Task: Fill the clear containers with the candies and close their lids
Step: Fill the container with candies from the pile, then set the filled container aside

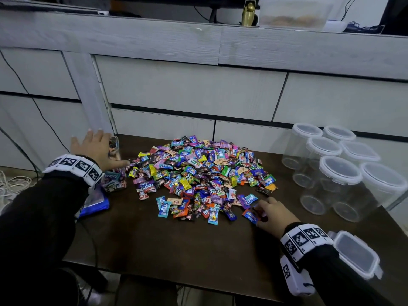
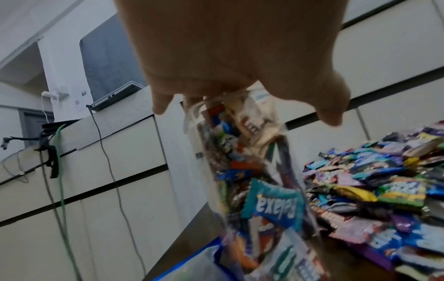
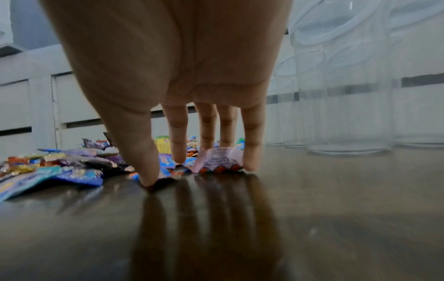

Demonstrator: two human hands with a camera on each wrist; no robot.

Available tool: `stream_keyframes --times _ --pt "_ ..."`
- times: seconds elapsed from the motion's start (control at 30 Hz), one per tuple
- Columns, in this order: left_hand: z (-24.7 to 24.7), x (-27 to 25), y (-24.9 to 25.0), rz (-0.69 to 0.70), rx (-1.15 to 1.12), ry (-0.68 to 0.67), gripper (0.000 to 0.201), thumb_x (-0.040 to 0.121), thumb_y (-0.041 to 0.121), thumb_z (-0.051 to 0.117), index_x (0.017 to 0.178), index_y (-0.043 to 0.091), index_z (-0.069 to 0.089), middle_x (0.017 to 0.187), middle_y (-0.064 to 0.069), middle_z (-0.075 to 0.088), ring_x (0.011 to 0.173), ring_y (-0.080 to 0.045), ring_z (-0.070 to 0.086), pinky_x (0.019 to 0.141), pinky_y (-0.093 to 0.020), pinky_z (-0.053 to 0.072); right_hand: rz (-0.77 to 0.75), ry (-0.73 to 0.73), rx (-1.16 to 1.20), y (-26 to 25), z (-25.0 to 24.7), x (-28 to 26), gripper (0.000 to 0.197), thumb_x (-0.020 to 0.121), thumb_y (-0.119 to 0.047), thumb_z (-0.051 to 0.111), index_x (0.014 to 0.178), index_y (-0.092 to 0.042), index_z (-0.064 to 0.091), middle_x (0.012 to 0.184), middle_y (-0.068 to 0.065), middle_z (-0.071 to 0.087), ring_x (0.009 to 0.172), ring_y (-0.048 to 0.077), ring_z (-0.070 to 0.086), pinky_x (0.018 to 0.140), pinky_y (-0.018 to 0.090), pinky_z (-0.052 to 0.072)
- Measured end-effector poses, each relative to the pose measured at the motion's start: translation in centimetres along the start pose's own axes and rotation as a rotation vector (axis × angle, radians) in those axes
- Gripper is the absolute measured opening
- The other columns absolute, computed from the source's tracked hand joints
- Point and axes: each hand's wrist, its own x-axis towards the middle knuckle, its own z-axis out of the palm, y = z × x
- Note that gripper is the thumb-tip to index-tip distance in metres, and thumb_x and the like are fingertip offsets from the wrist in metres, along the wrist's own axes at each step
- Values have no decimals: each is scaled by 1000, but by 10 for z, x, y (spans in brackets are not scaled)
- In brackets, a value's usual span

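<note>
A big heap of wrapped candies (image 1: 198, 173) lies on the dark table (image 1: 176, 244). At its left stands a clear container (image 1: 116, 177) packed with candies and without a lid. My left hand (image 1: 95, 144) lies flat on its mouth, fingers spread and straight; in the left wrist view the palm (image 2: 240, 91) covers the container (image 2: 259, 190). My right hand (image 1: 265, 208) reaches down at the heap's near right edge. Its straight fingertips (image 3: 177, 157) touch loose candies, with a pink wrapper (image 3: 216, 161) against them, and the thumb meets the table.
Several empty clear containers (image 1: 337, 173) with white lids on stand at the right. A loose square lid (image 1: 357, 255) lies near the right wrist. A blue-edged bag (image 1: 95, 202) lies under the left forearm. Grey cabinet fronts (image 1: 198, 85) rise behind; cables hang at left.
</note>
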Motion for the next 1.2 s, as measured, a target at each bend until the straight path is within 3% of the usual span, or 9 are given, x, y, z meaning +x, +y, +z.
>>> stream_keyframes --times 0.17,0.3,0.4,0.57,0.7,0.8,0.97,1.07,1.2 --pt "-2 -37 54 320 -162 137 80 84 65 54 148 21 34 158 -5 27 146 -23 21 118 -51 20 -68 250 6 -1 -35 -14 37 87 -33 60 122 -24 53 124 1 47 118 21 45 94 34 44" --pt "12 -86 121 610 -355 -39 66 87 61 55 141 27 41 152 3 38 139 -14 34 113 -34 29 -92 607 41 15 -83 -30 34 83 -28 65 115 -18 58 118 5 54 113 24 48 93 39 45" --pt "26 -114 164 764 -316 -233 75 83 68 54 145 31 34 156 7 30 141 -11 30 115 -32 26 32 751 59 40 -112 -33 47 78 -27 71 120 -14 55 121 12 52 114 33 46 91 43 43" --pt "41 -137 203 956 -197 -379 82 80 70 59 147 32 31 160 7 19 145 -13 20 116 -35 19 320 534 -86 82 -124 -22 77 76 -53 68 137 -16 37 140 12 40 127 34 36 99 48 37" --pt "46 -143 209 1021 -148 -453 78 82 64 62 147 32 33 159 7 19 144 -14 20 116 -36 21 387 433 -299 92 -109 -15 75 75 -62 62 132 -20 37 138 9 44 125 32 38 98 46 36" --pt "48 -142 208 1027 -149 -457 77 82 63 61 146 31 34 159 8 18 144 -13 20 116 -36 22 358 480 -366 94 -106 -17 69 72 -56 67 126 -22 41 132 8 47 122 31 41 97 47 37" --pt "50 -142 207 1025 -152 -453 77 81 64 61 146 32 35 159 8 19 144 -13 20 115 -36 22 233 418 -113 89 -110 -33 73 64 -47 75 121 -16 40 124 15 41 115 37 45 96 49 43" --pt "51 -141 207 1025 -154 -453 77 81 64 61 145 31 35 159 8 20 144 -13 20 114 -35 22 171 386 -145 75 -106 -49 75 62 -54 73 118 -17 39 120 13 39 114 34 43 94 46 43" --pt "52 -141 207 1017 -165 -462 77 81 64 62 145 32 36 159 7 21 143 -14 21 114 -34 24 3 381 -173 38 -91 -72 74 56 -62 66 111 -21 38 104 0 32 103 24 42 79 36 44"
